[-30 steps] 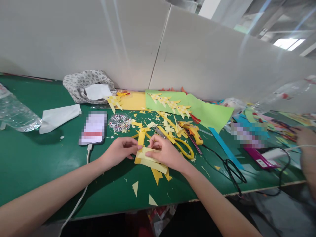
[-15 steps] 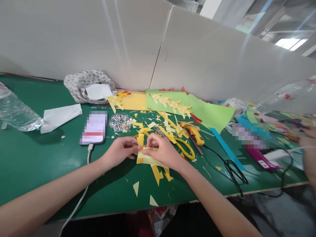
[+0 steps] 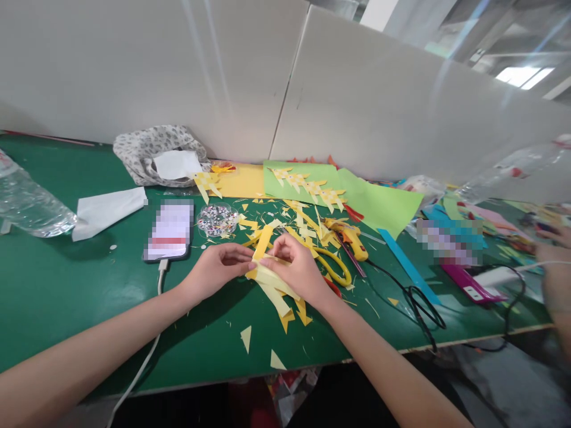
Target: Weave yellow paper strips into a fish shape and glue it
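Head view: left hand [image 3: 216,268] and right hand [image 3: 297,270] pinch crossed yellow paper strips [image 3: 263,244] between fingers; interlacing (seemingly) needs careful alignment.

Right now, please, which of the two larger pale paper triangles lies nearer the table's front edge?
The right-hand triangle; the left-hand triangle lies farther back.

Yellow strip [image 3: 263,242] now aslant

Your green table [image 3: 111,333] with many papers
On it you have a phone [image 3: 169,229] at left, yellow glue gun [image 3: 348,238] right of the scraps, and green sheets [image 3: 379,199] at far side.
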Demonstrator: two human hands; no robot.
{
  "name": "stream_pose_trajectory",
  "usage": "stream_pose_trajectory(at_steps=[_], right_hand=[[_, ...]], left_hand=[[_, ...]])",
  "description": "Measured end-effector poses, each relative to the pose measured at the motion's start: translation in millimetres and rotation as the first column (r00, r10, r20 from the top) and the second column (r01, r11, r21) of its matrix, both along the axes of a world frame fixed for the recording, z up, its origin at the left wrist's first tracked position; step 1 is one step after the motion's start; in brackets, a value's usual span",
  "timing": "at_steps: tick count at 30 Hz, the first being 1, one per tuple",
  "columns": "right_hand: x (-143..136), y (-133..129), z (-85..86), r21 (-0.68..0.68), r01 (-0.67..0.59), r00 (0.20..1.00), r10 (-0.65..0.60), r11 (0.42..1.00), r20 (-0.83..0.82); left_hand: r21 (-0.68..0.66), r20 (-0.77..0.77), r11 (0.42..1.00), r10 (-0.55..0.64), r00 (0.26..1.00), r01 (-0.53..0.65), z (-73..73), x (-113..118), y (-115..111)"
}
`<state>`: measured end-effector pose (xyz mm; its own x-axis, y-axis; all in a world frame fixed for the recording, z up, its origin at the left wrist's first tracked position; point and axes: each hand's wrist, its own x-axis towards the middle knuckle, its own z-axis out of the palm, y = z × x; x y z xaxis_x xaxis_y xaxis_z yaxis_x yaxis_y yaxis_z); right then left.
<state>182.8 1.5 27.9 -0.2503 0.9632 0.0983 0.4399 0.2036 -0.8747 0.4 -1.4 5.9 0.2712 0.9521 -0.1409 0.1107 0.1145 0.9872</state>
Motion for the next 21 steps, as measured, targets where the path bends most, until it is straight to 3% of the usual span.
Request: stream_pose_trajectory(at_steps=[13, 21], right_hand=[[0.7, 0.4, -2.5, 0.065, 0.072, 0.995, -0.068, 0.995, -0.067], [3.9, -0.3, -1.2, 0.067, 0.039, 0.997, -0.035, 0.997, -0.064]], left_hand=[[-0.041, 0.03, 0.998, -0.052, 0.998, 0.054, 0.7, -0.6, -1.3], [-0.161, 0.082, 0.981, -0.096, 0.992, 0.109, 2.0, 0.0, -2.5]])
